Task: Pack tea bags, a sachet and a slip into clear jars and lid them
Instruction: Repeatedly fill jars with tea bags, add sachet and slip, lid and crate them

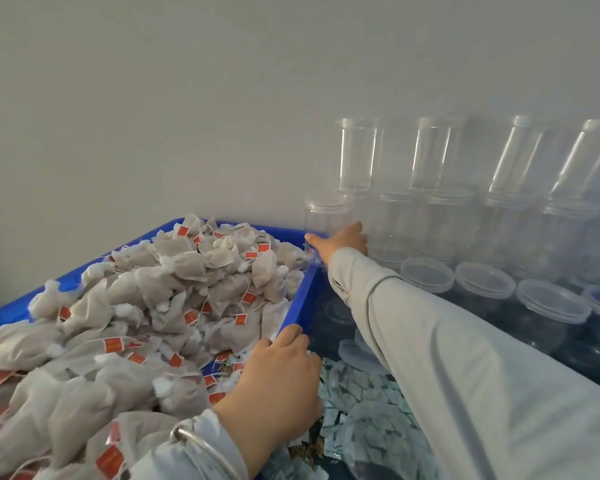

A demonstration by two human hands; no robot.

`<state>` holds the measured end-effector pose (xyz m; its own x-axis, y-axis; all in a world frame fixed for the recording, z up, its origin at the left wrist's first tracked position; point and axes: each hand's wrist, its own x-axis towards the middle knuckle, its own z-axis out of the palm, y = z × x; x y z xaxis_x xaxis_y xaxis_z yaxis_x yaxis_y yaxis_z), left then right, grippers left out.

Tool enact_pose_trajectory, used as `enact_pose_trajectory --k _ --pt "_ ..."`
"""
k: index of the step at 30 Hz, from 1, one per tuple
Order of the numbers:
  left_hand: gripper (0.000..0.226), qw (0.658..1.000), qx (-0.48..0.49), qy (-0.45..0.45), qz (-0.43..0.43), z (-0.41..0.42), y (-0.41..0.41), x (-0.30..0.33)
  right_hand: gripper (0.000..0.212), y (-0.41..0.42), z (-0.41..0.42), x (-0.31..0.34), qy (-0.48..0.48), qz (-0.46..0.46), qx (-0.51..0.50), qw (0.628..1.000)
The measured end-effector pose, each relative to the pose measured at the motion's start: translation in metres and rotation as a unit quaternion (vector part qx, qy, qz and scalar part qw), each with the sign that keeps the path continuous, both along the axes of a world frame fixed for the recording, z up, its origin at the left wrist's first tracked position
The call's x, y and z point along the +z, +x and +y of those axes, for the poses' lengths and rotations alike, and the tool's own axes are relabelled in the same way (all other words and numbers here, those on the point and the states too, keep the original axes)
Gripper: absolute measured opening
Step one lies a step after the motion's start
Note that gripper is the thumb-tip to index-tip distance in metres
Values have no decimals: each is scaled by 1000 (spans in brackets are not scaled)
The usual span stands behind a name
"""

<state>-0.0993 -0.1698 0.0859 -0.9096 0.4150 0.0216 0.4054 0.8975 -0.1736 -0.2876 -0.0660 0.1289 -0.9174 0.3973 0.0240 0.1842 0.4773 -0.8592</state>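
A blue tray (300, 303) at the left holds a heap of several tea bags (174, 282) with red tags. My left hand (281, 375) rests on the tray's right rim, fingers curled over the edge. My right hand (342, 240) reaches far forward and grips an empty clear jar (328, 216) standing by the wall, thumb on its left side. Stacked rows of clear jars (440, 188) stand to the right of it. Clear lids (484, 280) lie in front of them. Silver sachets (364, 410) lie beside the tray under my right arm.
A plain white wall rises close behind the tray and jars. Dark blue cloth covers the table under the lids and sachets. A metal bangle circles my left wrist.
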Motion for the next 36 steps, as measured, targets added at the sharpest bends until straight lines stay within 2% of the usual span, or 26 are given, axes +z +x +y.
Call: enact_pose_trajectory --k 6,9,12,15,18,20,23,25,28,31,36 --pt "43 1000 0 0 -10 1 0 2 83 14 7 5 -33 18 32 999" --pt "43 1000 3 -2 -29 1 0 3 82 36 11 7 -73 96 75 990" --pt "43 999 15 30 -34 3 0 7 82 71 19 7 -64 152 122 979" --pt "36 990 49 132 23 7 -1 14 87 106 37 -9 -78 155 140 975" --pt "46 943 88 311 72 7 -1 21 89 141 64 -35 -96 146 109 979" --pt "60 907 90 409 49 8 1 24 92 166 80 -54 -111 119 98 982" --pt "84 869 21 493 -43 13 8 25 94 200 92 -77 -127 102 139 977" --pt "99 865 -38 490 -102 18 14 23 97 218 92 -84 -116 95 171 974" --pt "94 896 -92 408 -146 22 24 23 99 233 89 -87 -74 94 203 972" --pt "91 907 -106 378 -149 21 26 25 94 242 88 -88 -67 109 229 965" --pt "105 921 -86 338 -172 23 27 28 80 253 83 -95 -93 121 245 957"
